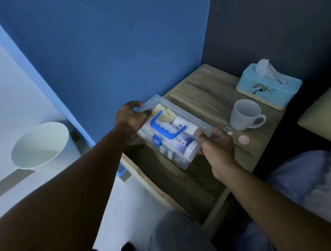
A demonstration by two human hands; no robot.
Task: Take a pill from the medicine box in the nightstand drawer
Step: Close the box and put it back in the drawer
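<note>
Now | L hand (132, 116) + R hand (216, 146) gripping medicine box (173, 130) ends | above open drawer (186, 184)

1. Both forearms are bare, with no sleeves reaching the left hand (132, 116) or right hand (218, 147).
2. Below the hands, grey trousers (177, 239) cover one knee.

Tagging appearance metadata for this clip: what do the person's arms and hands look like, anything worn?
Both arms are bare along all that shows, with no sleeves in view. The left hand and right hand wear no gloves. No watch, bracelet or ring can be seen, though the picture is dim and the fingers are partly hidden. No cables or markings show on either arm.
</note>
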